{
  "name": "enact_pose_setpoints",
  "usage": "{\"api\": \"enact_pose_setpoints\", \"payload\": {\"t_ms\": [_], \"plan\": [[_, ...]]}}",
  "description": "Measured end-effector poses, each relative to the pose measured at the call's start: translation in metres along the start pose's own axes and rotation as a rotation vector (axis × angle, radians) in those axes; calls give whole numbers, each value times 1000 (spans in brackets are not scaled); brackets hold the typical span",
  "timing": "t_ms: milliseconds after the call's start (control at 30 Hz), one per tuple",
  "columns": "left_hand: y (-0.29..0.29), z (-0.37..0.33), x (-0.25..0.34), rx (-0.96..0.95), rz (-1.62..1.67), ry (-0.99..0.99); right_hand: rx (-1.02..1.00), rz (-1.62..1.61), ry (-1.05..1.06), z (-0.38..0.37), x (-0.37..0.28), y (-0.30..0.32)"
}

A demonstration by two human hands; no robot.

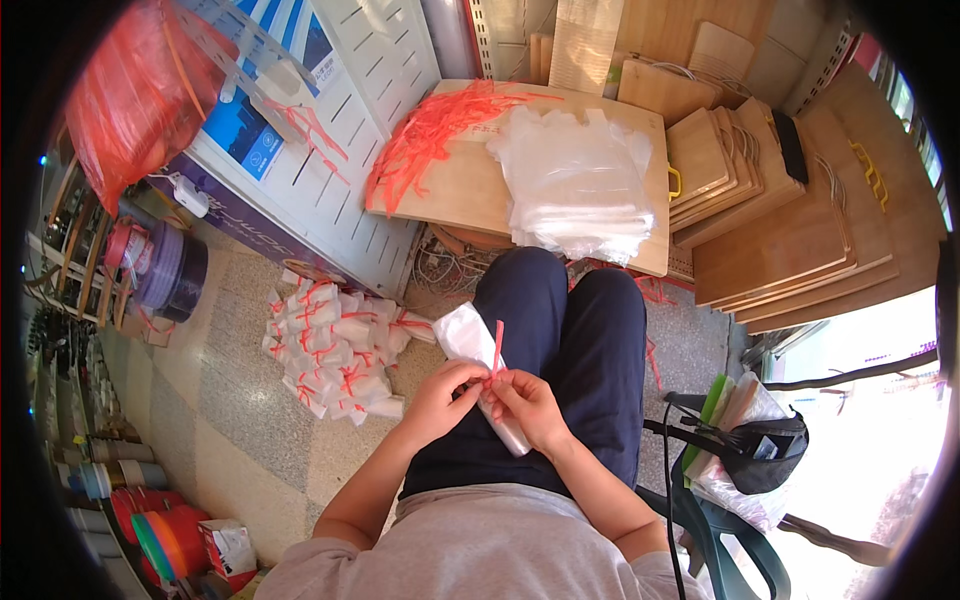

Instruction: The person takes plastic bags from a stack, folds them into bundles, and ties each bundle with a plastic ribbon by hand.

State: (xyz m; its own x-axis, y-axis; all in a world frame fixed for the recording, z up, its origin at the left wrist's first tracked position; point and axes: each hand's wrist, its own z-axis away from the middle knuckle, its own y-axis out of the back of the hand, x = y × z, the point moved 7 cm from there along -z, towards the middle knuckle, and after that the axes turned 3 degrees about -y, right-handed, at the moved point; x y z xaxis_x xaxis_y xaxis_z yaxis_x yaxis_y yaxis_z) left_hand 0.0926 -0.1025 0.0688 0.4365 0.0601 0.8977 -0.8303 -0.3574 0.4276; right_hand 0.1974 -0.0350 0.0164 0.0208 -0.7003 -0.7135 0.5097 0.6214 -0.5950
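Across my lap lies a rolled bundle of clear plastic bags [465, 335], with a red plastic strip [499, 340] round its middle. My left hand [447, 398] pinches the strip at the bundle's middle, fingers closed. Close beside it, my right hand [530, 405] also has its fingers closed on the strip, one end of which sticks up between the hands. The strip under my fingertips is hidden. Ahead, on a wooden board [470, 190], rest a stack of flat clear plastic bags [580, 180] and a heap of loose red strips [440, 135].
On the floor at left is a pile of tied bag bundles [335, 345]. Wooden cutting boards [780, 220] lean at the right. A dark green chair [715, 545] with a black bag [770, 455] stands at lower right. A red plastic sack [145, 100] hangs at upper left.
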Motion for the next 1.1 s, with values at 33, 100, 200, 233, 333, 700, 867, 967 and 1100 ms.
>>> {"api": "enact_pose_setpoints", "payload": {"t_ms": [33, 100, 200, 233, 333, 700, 867, 967, 1100], "plan": [[0, -2, 1, 2, -57, -1, 0, 2, -1, 1, 0, -1], [0, -4, 6, -4, -78, -26, 21, -9, 0, 3, -1, 0], [-1, -6, 13, -8, -89, -69, 52, 8, -1, 3, 2, 5], [-1, -6, 14, -5, -79, -87, 51, 10, -2, 3, 2, 4], [-1, -5, 12, 7, -109, -126, 74, 15, 1, 3, 2, 5], [-3, -5, 11, -5, -151, -156, 111, 124, 24, 3, 0, 10], [-4, 0, 20, 108, -310, -207, 85, 227, 16, -2, 1, 12], [-14, -2, 34, -47, -469, -460, 42, 333, 23, -4, -1, 13], [-10, 0, 16, -31, -391, -310, 36, 590, 137, 0, -10, 8]]}}
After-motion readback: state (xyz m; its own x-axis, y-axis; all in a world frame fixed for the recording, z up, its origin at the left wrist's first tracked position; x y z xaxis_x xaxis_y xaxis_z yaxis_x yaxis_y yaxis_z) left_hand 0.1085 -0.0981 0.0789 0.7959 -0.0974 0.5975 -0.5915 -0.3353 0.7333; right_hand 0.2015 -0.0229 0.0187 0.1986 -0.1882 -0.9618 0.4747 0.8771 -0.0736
